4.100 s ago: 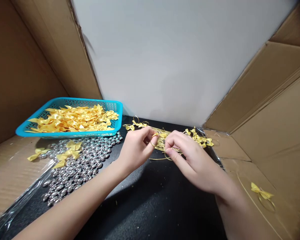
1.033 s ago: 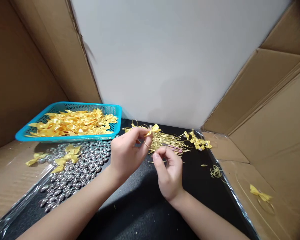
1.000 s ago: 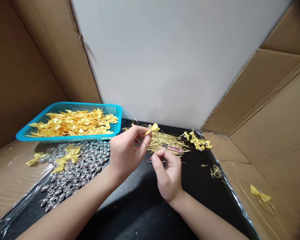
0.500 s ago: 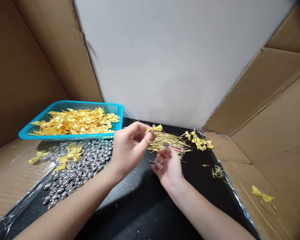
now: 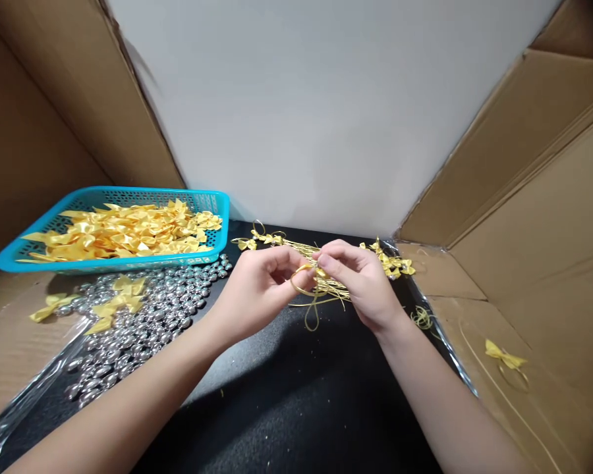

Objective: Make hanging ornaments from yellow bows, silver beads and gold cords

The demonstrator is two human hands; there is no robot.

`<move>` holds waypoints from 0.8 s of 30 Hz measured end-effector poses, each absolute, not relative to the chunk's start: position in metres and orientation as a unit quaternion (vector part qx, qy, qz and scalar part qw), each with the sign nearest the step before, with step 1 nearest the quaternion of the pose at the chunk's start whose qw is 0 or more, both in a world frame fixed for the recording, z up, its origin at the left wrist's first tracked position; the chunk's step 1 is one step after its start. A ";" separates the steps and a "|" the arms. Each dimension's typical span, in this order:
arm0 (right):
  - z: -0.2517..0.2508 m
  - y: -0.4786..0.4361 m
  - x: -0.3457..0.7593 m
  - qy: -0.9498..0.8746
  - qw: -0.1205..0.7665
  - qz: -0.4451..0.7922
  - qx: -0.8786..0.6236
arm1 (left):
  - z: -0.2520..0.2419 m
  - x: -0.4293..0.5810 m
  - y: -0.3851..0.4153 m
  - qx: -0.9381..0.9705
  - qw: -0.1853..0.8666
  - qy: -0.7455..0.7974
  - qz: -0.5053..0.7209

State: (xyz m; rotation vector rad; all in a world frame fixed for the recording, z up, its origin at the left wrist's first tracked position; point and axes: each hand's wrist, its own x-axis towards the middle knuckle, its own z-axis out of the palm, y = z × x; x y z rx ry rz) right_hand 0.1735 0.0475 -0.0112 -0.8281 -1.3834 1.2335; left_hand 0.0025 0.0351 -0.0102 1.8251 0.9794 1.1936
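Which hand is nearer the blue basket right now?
Left. The left hand is just right of the basket's near corner; the right hand is farther right, beyond the gold cord loop both hands pinch.

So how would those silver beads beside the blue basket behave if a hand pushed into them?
The silver beads look smooth, rounded and glossy, so they would probably roll and scatter. Lying loose on clear plastic film, they may also slide. Small as they are, each one probably slips easily from fingertips.
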 end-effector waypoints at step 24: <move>-0.007 0.047 0.180 -0.638 0.506 0.468 -0.343 | -0.009 0.009 0.039 0.620 0.524 0.360 0.459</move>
